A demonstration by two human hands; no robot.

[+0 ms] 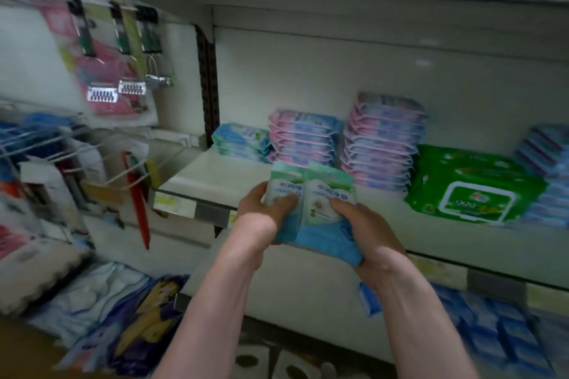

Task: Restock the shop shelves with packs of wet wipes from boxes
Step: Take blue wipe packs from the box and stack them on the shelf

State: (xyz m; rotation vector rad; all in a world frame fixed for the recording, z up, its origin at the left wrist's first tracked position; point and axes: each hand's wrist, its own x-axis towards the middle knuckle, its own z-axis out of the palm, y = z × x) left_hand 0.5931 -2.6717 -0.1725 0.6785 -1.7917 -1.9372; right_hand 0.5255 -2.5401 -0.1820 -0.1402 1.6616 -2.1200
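At the white metal shop shelf (212, 169) I hold a bundle of soft, glossy green-and-blue plastic packs of wet wipes (311, 197) just in front of its edge, both hands clamped on it. My left hand (261, 215) has its thumb pressed across the face of the left pack with the fingers curled beneath. My right hand (366, 228) has its thumb on the right pack, fingers wrapped under the blue ends. The packs sit side by side, printed faces up, their long axis running away from me toward the shelf's back wall. The short stack of matching green-and-blue packs (241, 141) lies ahead and to the left, at the back of the shelf. It lies flat, with its long axis running across the shelf, and my left hand is the nearer to it. As I judge it, the bundle must travel forward and left and turn about a quarter before it sits square on that stack. Just right of it stand a stack of flat pink-and-blue packs (303, 135) with crimped, frilled ends and a taller pink-and-blue stack (381, 144). Beyond them is a big bright-green pillow pack with a white flip lid (471, 188). The film looks slick and the packs squashy, so a loose grip could let one slide
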